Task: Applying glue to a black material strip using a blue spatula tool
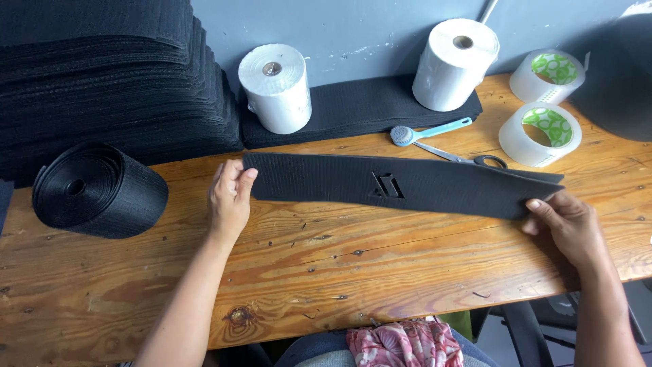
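We see a long black textured strip [401,185] stretched flat across the wooden table [305,272], and we take it as our landmark. The left hand [229,200] pinches the strip's left end, thumb on top and fingers curled under the edge. The right hand [569,228] clamps the strip's right end the same way, thumb pressed on the upper face. Near the middle of the strip sits a small raised emblem [387,185] in the same black.

Just behind the strip, toward its right half, lie a pair of scissors [462,158] with black handles and a light blue brush [428,132]. Farther behind the strip stand two white paper rolls [277,88], both resting on a flat pile of black strips [367,109] against the wall. Behind the strip's right end sit two rolls of clear tape [541,134]. To the left of the strip lies a black coiled roll [98,190], and behind that rises a tall stack of black material [109,75]. In front of the strip, at the table's near edge, we see pink patterned cloth [404,343].
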